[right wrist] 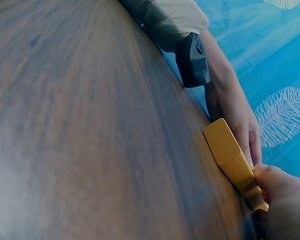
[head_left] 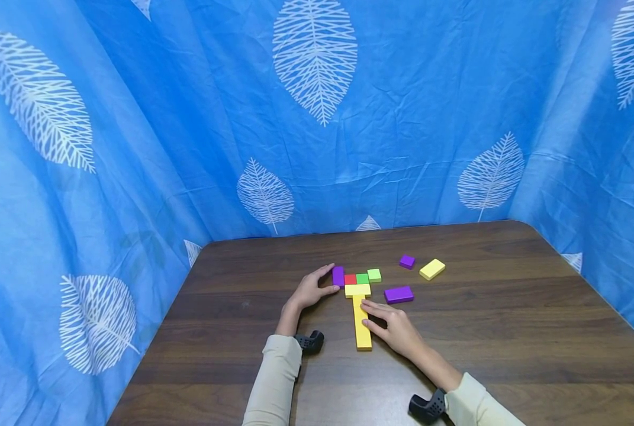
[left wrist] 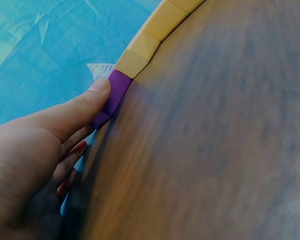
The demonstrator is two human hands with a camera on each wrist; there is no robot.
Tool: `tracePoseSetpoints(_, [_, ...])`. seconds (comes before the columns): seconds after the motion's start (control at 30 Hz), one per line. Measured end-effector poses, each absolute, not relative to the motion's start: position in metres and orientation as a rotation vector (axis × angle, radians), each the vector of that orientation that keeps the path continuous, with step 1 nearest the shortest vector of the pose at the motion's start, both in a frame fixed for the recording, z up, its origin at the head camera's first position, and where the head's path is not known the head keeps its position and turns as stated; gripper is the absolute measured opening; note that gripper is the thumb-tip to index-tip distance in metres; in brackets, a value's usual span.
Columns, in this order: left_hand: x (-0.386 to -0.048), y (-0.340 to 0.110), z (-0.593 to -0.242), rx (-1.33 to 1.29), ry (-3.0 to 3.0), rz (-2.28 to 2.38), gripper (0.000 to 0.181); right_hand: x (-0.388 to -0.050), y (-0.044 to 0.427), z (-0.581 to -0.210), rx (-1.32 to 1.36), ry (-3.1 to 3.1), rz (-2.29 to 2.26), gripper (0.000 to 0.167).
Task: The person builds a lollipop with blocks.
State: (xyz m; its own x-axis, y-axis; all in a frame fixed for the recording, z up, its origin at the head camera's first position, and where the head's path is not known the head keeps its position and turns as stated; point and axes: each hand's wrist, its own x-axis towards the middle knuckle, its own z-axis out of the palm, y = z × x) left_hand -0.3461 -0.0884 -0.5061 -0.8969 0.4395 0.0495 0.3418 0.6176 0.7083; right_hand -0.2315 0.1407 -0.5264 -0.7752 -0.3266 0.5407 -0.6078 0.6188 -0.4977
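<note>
Small blocks lie joined in a T-like shape on the table. At its left end stands a purple block (head_left: 338, 276), which my left hand (head_left: 309, 291) holds with the thumb at its near end and the index finger at its far end. Beside it come a red block (head_left: 351, 278), a green block (head_left: 362, 278) and a light green block (head_left: 374, 275). Below the red and green ones lies a pale yellow block (head_left: 357, 290). From there a long yellow piece (head_left: 361, 328) runs toward me. My right hand (head_left: 396, 330) touches its right side with thumb and fingers.
To the right lie a purple block (head_left: 399, 294), a small purple block (head_left: 407, 261) and a pale yellow block (head_left: 432, 270). Blue curtains (head_left: 402, 118) with white leaf prints stand behind the wooden table (head_left: 508, 331). Both wrists wear black camera mounts (head_left: 310, 342).
</note>
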Motion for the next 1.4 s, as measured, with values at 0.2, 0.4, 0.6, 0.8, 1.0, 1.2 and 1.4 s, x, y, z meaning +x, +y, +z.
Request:
tracePoseSetpoints(0.2, [-0.347, -0.089, -0.508, 0.656, 2.708, 1.143, 0.065, -0.231, 0.140, -0.525, 0.752, -2.445, 0.964, 0.034])
tracePoseSetpoints(0.4, [-0.346, -0.089, -0.508, 0.663, 2.719, 1.135, 0.065, -0.231, 0.139, -0.525, 0.755, -2.446, 0.962, 0.035])
tracePoseSetpoints(0.6, [-0.346, -0.089, -0.509, 0.671, 2.721, 1.133, 0.065, -0.232, 0.139, -0.528, 0.756, -2.343, 0.992, 0.036])
tracePoseSetpoints(0.8, [-0.346, -0.089, -0.509, 0.712, 2.735, 1.107, 0.065, -0.236, 0.138, -0.527, 0.757, -2.175, 1.025, 0.028])
tracePoseSetpoints(1.0, [-0.347, -0.090, -0.506, 0.748, 2.747, 1.081, 0.065, -0.243, 0.143, -0.510, 0.721, -2.197, 1.018, 0.016])
tracePoseSetpoints(1.2, [-0.347, -0.091, -0.506, 0.749, 2.742, 1.070, 0.066, -0.261, 0.155, -0.488, 0.616, -2.234, 0.996, 0.014])
tracePoseSetpoints(1.4, [-0.347, -0.091, -0.508, 0.757, 2.735, 1.093, 0.066, -0.291, 0.164, -0.475, 0.548, -2.214, 1.067, 0.014])
